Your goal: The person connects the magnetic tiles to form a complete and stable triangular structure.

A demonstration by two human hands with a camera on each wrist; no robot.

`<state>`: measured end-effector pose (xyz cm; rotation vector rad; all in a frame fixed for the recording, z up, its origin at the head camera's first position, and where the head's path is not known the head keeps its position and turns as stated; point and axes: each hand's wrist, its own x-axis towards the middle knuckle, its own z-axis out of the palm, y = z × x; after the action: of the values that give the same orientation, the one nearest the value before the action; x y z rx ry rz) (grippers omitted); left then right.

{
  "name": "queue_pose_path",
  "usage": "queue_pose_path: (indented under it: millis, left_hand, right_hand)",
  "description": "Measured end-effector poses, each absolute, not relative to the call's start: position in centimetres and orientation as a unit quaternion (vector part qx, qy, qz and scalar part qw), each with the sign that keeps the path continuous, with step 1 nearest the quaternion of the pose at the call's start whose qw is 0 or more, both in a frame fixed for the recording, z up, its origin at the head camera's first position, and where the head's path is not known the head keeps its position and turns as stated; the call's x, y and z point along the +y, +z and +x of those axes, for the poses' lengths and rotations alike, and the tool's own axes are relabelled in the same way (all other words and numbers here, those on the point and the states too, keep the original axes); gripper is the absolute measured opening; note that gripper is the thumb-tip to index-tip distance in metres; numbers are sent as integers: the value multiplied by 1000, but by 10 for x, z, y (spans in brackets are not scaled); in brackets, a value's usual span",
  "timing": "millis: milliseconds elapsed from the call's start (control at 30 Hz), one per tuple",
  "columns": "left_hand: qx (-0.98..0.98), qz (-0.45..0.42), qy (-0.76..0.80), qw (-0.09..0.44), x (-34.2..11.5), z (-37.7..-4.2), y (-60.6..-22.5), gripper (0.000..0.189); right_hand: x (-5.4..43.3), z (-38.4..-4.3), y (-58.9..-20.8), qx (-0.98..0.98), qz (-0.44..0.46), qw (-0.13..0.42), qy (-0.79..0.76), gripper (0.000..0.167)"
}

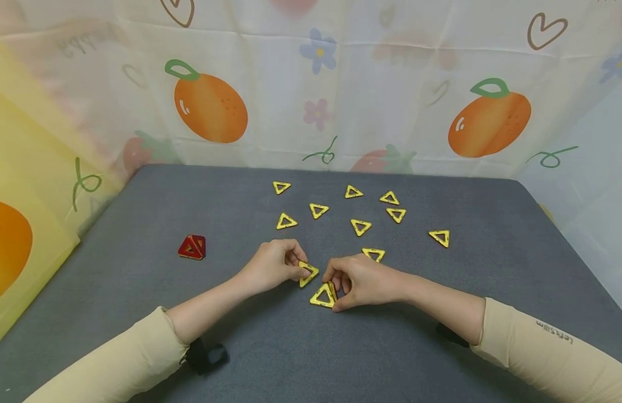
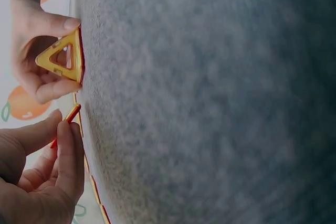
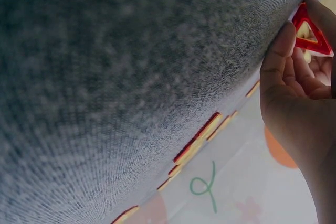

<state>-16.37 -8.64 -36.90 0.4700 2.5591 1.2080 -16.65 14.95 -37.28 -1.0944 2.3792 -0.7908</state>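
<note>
My left hand (image 1: 273, 264) pinches a yellow triangular magnetic tile (image 1: 304, 280) by thumb and fingertips, just above the table. In the left wrist view this tile shows nearly edge-on, with a red side. Just to its right, my right hand (image 1: 365, 278) grips yellow triangular magnetic tiles (image 2: 76, 59) that stand tilted up on the table, one face toward me and another edge behind it. How many tiles it holds is hidden by the fingers. A small gap parts the two hands' tiles. In the right wrist view a red triangular face (image 3: 316, 45) shows between thumb and finger.
Several yellow triangular tiles lie scattered flat across the far half of the grey table (image 1: 311, 358); one tile (image 1: 373, 254) is close behind my right hand. A small red pyramid (image 1: 192, 247) stands at the left. A fruit-printed curtain (image 1: 276, 73) hangs behind the table.
</note>
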Motion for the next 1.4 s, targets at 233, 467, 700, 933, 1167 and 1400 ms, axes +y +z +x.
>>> queue_pose_path:
  millis: [233,467,700,933,1167,1400]
  left_hand:
    - [888,172,402,139,-81,-159,-371,15]
    - [888,186,397,140,-77,-154,-371,15]
    - [884,199,399,138,-76,-152,-372,15]
    - [876,208,410,144,-76,-152,-372,15]
    - [869,215,418,154,-77,-152,-372,15]
    - [869,231,409,153,-79,-152,-373,17]
  right_hand:
    - [150,-167,-373,851,-390,204,-286,36]
    - [150,-167,-373,850,-393,203,-285,36]
    - [150,-167,-372,850,-394,205,-284,36]
    - [149,-166,-371,851,-392,206,-283,37]
    - [149,-167,-371,851,-394,203,-281,38]
    - [150,-167,-371,851,-391,209,-281,39]
